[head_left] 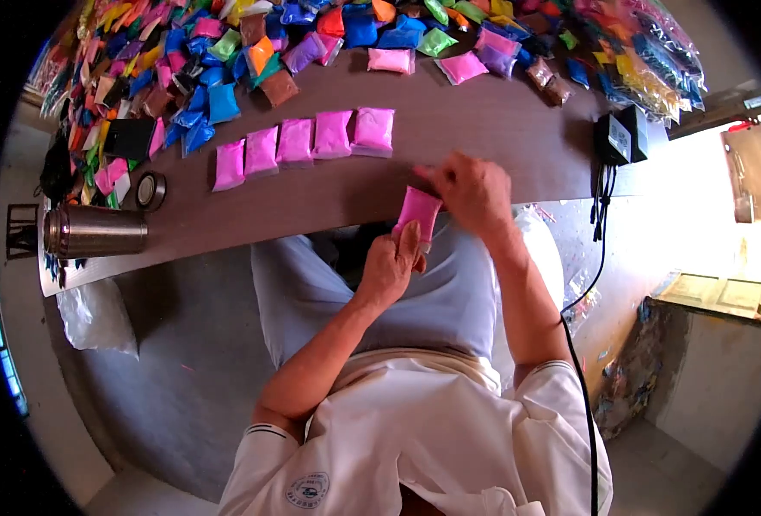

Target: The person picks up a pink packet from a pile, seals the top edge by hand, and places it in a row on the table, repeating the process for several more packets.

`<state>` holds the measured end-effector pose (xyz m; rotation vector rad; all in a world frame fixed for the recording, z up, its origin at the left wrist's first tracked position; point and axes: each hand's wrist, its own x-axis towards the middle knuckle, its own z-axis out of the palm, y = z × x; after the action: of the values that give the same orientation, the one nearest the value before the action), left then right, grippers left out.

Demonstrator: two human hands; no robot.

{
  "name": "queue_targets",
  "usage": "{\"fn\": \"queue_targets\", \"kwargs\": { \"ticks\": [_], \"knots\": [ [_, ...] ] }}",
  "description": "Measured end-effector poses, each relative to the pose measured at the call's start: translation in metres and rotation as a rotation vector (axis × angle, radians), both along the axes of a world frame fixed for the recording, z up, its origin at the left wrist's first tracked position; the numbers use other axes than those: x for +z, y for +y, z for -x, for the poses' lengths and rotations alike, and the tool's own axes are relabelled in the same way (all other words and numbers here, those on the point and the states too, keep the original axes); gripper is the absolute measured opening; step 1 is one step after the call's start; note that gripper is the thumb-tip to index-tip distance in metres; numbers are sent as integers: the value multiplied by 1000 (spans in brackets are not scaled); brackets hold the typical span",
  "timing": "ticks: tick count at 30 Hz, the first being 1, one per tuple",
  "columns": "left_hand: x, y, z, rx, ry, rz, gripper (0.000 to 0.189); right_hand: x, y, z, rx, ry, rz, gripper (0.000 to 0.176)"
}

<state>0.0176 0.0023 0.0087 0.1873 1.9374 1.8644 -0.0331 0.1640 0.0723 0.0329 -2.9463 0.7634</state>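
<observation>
My left hand (391,262) is closed round the lower end of a pink packet (419,209), which it holds upright in front of the table edge. Just right of the packet's top, my right hand (475,191) has its fingers curled together over the table edge. Something small and pink shows at its fingertips, too blurred to make out. A row of several pink packets (296,141) lies side by side on the brown table (518,138), beyond my hands. Two more pink packets (462,68) lie farther back, near the colourful pile.
A big pile of coloured packets (360,31) covers the table's far side. At the left are a metal flask (96,231), a tape roll (150,191) and a black box (129,138). Black adapters (619,138) with cables hang by the right edge. A plastic bag (96,316) is below left.
</observation>
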Motion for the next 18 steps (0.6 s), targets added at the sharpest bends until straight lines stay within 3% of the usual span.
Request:
{"fn": "queue_targets", "kwargs": {
  "ticks": [2, 6, 8, 11, 13, 18],
  "knots": [
    [-1, -1, -1, 23, 18, 15, 58, -1, 20, 7, -242, 64, 32, 27],
    [-9, -1, -12, 66, -76, -95, 51, 2, 17, -15, -228, 73, 326, 27],
    [-11, 2, -9, 63, -52, -116, 45, 12, -3, -31, -195, 44, 375, 38],
    [-14, 3, -7, 63, 42, 8, 55, 8, -26, -35, -227, 18, 361, 46],
    [-5, 3, -6, 99, 153, 115, 52, 10, -34, -33, -201, -20, 231, 42],
    [17, -3, -4, 10, 231, 219, 47, 4, -27, -27, -124, -29, 342, 27]
  ]
}}
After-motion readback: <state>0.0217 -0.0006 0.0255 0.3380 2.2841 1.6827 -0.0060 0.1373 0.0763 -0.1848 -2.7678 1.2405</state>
